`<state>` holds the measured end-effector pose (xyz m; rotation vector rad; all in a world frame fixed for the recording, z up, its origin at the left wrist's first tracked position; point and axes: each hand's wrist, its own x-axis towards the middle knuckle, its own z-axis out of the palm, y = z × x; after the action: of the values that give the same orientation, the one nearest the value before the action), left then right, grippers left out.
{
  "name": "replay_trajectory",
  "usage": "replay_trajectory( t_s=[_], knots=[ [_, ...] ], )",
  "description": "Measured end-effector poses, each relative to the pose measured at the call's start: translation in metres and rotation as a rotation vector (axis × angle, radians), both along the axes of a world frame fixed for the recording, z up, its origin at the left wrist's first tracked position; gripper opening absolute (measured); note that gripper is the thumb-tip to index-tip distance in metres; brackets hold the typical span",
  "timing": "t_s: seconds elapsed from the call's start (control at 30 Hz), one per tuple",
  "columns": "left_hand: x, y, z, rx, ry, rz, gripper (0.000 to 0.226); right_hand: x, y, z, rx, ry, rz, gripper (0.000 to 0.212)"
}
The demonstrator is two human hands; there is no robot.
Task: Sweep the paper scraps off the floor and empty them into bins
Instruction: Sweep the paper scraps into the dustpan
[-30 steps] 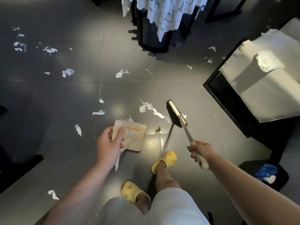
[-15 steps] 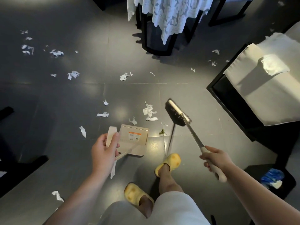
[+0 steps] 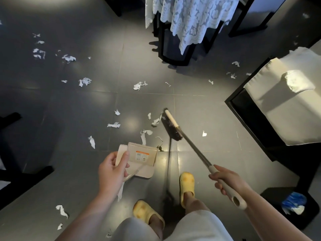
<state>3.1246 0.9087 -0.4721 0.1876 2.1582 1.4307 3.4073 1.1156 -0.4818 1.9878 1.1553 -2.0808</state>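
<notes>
Floor: dark grey tiles (image 3: pixel 69 108), littered with white paper scraps (image 3: pixel 113 125), most of them ahead and to the left.
Left hand (image 3: pixel 111 173): grip clenched on the dustpan (image 3: pixel 144 158) handle, pan low by the feet, mouth likely facing the nearest scraps to catch them.
Right hand (image 3: pixel 225 180): grip wrapped round the broom (image 3: pixel 189 145) handle.
Broom axis: runs from the right hand forward and left; head (image 3: pixel 171 125) just right of several scraps, placed to push them toward the pan.
</notes>
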Motion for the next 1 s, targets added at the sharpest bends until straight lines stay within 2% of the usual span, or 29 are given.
replay_trajectory(
  t_s=[0.13,0.27,0.37,0.47,0.57,0.67,0.83,0.93,1.0],
  knots=[
    [0.006,0.009,0.006,0.002,-0.011,-0.047,0.016,0.000,0.028,0.006,0.156,-0.129,-0.048,0.039],
    [0.012,0.015,0.008,-0.014,-0.004,0.015,0.016,0.003,0.072,0.003,0.095,-0.149,-0.109,0.012],
    [0.018,0.016,0.006,-0.038,0.011,0.081,0.018,0.009,0.081,-0.013,-0.067,-0.118,-0.191,0.013],
    [0.029,0.025,0.002,-0.056,0.010,0.116,0.022,0.015,0.058,-0.020,-0.116,-0.096,-0.111,0.013],
    [0.044,0.040,0.001,-0.062,-0.008,0.162,0.026,0.024,0.056,-0.011,-0.183,0.009,-0.047,0.015],
    [0.055,0.053,0.004,-0.065,-0.029,0.221,0.024,0.038,0.077,0.006,-0.142,0.030,0.074,0.023],
    [0.071,0.054,0.013,-0.084,-0.063,0.288,0.021,0.036,0.101,0.021,0.020,-0.049,0.197,0.038],
    [0.084,0.047,0.013,-0.128,-0.083,0.293,0.023,0.011,0.104,0.015,0.067,-0.054,0.227,0.032],
    [0.095,0.046,0.017,-0.154,-0.059,0.309,0.022,-0.006,0.100,0.010,0.010,-0.056,0.251,0.025]
  ],
)
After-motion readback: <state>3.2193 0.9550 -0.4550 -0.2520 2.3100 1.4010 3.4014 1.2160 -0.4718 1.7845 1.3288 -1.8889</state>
